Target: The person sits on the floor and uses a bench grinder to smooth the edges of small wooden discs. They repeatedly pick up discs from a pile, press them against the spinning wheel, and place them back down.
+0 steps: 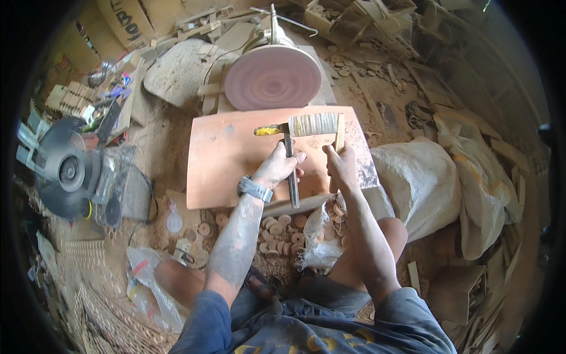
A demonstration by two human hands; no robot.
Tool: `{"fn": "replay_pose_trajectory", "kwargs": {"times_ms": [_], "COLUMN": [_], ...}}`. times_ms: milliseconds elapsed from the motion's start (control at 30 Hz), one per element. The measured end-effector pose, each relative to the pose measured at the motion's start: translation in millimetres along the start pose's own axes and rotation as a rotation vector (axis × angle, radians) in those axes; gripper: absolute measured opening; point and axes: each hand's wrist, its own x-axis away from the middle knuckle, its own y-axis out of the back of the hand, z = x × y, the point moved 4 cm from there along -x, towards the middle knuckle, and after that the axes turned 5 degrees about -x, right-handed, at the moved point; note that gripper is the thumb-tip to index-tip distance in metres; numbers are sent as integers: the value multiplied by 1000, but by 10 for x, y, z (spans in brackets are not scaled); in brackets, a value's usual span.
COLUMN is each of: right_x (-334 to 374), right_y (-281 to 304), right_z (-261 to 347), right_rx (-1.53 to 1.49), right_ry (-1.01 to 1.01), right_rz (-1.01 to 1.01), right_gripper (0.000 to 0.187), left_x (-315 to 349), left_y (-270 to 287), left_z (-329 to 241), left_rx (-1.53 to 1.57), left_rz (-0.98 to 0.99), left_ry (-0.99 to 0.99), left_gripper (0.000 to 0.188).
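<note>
My left hand (pixel 277 166) is closed round a dark, straight metal bar (pixel 293 192), with a short yellow-and-black piece (pixel 269 130) sticking out leftward near its top. A pale cylinder of what look like thin round discs (pixel 313 124) lies crosswise between that bar and a light wooden strip (pixel 340 133). My right hand (pixel 341 165) grips the strip from below. How the parts join is not visible. Beneath them is a slightly curved, tan board (pixel 215 171). Just beyond its far edge stands a large pinkish sanding disc (pixel 273 78), its face toward me.
Loose wooden discs (pixel 283 236) lie on the dusty floor between my legs, by an open white sack (pixel 321 233). Full white sacks (pixel 415 183) stand at right. A black fan (pixel 69 170) is at left, near a cluttered bench (pixel 132 97). Wood scraps lie at the back.
</note>
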Motion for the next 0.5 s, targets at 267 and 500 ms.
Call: {"fn": "replay_pose_trajectory", "kwargs": {"times_ms": [267, 500], "right_x": [-1251, -1568], "right_y": [-135, -144], "right_z": [-31, -20], "right_rx": [435, 455], "right_ry": [176, 211], "right_rz": [-36, -37], "right_gripper": [28, 24], "left_x": [-1196, -1494], "left_y": [83, -19], "left_z": [115, 168], "left_rx": [100, -65], "left_rz": [-346, -595], "left_ry": [-1, -33], "left_gripper": [30, 22]}}
